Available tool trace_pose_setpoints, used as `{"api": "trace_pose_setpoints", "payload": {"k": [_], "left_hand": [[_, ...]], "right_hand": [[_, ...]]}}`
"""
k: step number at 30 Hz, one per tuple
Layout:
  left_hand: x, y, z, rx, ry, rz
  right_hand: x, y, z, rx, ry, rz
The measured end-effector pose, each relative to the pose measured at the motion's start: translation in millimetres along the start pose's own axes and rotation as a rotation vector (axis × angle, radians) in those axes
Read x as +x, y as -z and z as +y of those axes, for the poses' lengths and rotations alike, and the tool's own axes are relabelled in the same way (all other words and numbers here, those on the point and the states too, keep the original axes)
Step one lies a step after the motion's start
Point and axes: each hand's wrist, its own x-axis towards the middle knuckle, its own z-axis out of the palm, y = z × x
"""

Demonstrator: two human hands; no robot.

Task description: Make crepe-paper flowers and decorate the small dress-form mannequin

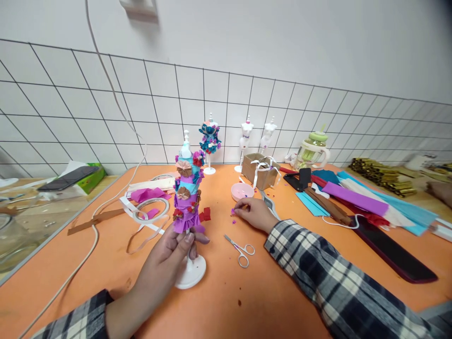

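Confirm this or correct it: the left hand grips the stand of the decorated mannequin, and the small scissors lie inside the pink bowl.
Wrong on one point: in the head view, the small scissors lie on the orange tabletop, nearer the person than the pink bowl. The left hand does grip the stand of the decorated mannequin.

An orange tabletop (pixel 212 310) spans the lower frame. Small scissors (pixel 239 246) lie at lower centre, a purple scrap (pixel 234 221) and a pink bowl (pixel 240 196) above them, a cardboard box (pixel 254 173) behind; a tape roll (pixel 167 207) left of centre, a lidded jug (pixel 310 153) and coloured strips (pixel 356 197) at right.
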Motion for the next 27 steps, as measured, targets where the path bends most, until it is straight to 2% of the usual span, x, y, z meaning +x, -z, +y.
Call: {"api": "trace_pose_setpoints", "payload": {"k": [6,10,13,16,22,24,27], "left_hand": [[4,2.1,-6,-0.011,0.029,0.016],[6,4.1,-12,-0.04,0.08,0.015],[6,4.9,-17,-0.082,0.066,-0.009],[6,5.2,-19,-0.097,0.002,-0.033],[5,7.2,-20,-0.09,0.01,-0.054],[5,7.3,-20,-0.08,0.03,-0.038],[6,6.6,-18,-0.07,0.028,-0.033]], "right_hand": [[-1,-4,-10,0.312,-0.031,0.053],[-9,-13,-20,0.407,-0.008,0.117],[-12,-15,-32,0.444,0.028,0.164],[-7,-2,-59,0.469,0.082,0.223],[-1,36,-142,0.52,0.372,0.253],[-4,40,-156,0.486,0.432,0.278],[-10,39,-159,0.383,0.431,0.324]]}}
